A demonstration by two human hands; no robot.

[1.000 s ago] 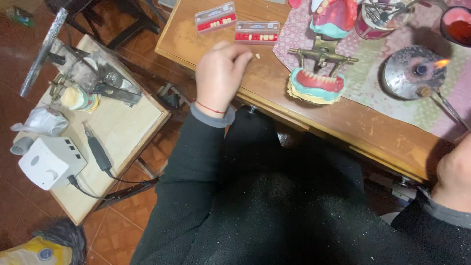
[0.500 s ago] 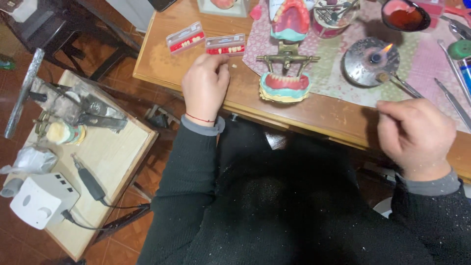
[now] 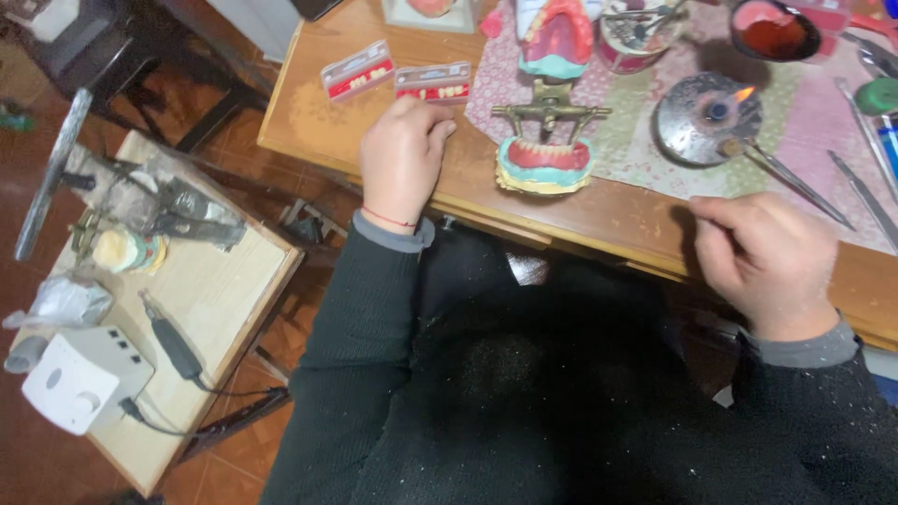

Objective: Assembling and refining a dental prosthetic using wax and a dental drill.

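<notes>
the left hand rests knuckles-up on the wooden worktop, fingers curled under; whether it pinches anything i cannot tell. its fingertips lie just below a card of artificial teeth, a red strip with a row of pale teeth, and a second tooth card sits just beside that one. the right hand hovers at the worktop's near edge, loosely clenched with thumb against fingers, and no tool shows in it. between the hands stands the brass articulator, holding a lower denture set-up: pink wax on a teal base, teeth already along the arch. so, by my judgement, the set-up is well along, with finishing left. a spirit lamp burns with a small flame, a wax knife leaning on it.
</notes>
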